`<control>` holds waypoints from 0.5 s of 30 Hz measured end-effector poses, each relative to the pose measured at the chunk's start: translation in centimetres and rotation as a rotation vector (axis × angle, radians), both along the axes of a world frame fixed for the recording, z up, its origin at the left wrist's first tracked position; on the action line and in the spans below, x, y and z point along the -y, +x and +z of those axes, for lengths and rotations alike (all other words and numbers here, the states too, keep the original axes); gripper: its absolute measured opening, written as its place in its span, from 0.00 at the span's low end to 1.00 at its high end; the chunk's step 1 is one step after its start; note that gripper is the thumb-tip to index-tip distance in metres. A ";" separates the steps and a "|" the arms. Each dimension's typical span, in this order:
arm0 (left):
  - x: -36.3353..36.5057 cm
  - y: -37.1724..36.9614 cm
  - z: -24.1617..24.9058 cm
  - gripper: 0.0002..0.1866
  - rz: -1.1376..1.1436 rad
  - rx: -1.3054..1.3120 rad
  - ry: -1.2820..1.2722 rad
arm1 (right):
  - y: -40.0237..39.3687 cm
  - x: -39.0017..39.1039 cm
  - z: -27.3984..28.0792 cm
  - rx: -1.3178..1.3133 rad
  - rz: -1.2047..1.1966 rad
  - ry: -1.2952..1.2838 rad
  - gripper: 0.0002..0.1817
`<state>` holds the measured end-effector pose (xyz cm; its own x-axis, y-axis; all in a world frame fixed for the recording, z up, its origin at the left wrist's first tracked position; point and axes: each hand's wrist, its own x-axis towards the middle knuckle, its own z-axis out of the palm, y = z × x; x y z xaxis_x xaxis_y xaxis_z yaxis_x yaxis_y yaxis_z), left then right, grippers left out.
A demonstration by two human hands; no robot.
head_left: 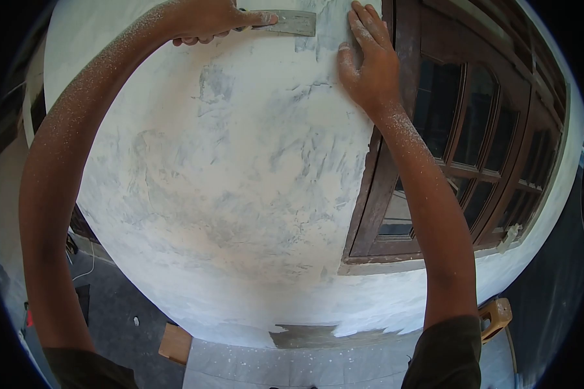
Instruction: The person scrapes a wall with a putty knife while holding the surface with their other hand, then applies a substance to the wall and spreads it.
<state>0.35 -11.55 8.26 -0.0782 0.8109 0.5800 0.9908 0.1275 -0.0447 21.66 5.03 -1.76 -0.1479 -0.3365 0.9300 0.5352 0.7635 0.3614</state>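
My left hand (211, 19), at the top of the view, is closed around the handle of a putty knife (295, 23). One finger lies along its wide metal blade, which is against or very close to the wall (240, 162). Patchy white filler with grey streaks covers this wall. Beside the window frame, my right hand (373, 65) rests with its fingers stretched out, seemingly touching the wall and holding nothing. White dust speckles both forearms.
A brown wooden window (477, 129) with several panes fills the right side. Below are a bare grey wall patch (302, 336), a brown box-like piece (175, 343) and a speckled floor sheet (266, 366). A wooden stool-like object (496, 316) stands lower right.
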 end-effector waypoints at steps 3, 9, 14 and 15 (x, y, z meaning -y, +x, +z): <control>-0.6 1.5 -0.2 0.32 0.057 -0.024 -0.007 | -0.1 0.2 0.0 -0.003 -0.009 -0.001 0.31; 0.2 -0.8 -0.1 0.34 0.094 -0.022 -0.008 | 0.2 -0.1 0.0 -0.003 -0.014 0.002 0.31; -2.0 1.2 -0.8 0.33 0.021 -0.097 0.041 | 0.1 -0.3 0.2 -0.004 -0.030 0.006 0.31; -1.9 0.8 -0.7 0.33 0.019 -0.094 0.046 | 0.1 -0.6 0.3 0.001 -0.026 0.063 0.29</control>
<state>1.17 -9.64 7.58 -0.0368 0.7823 0.6218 0.9799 0.1502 -0.1309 21.76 5.67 -1.44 -0.1587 -0.3903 0.9069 0.5542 0.7250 0.4089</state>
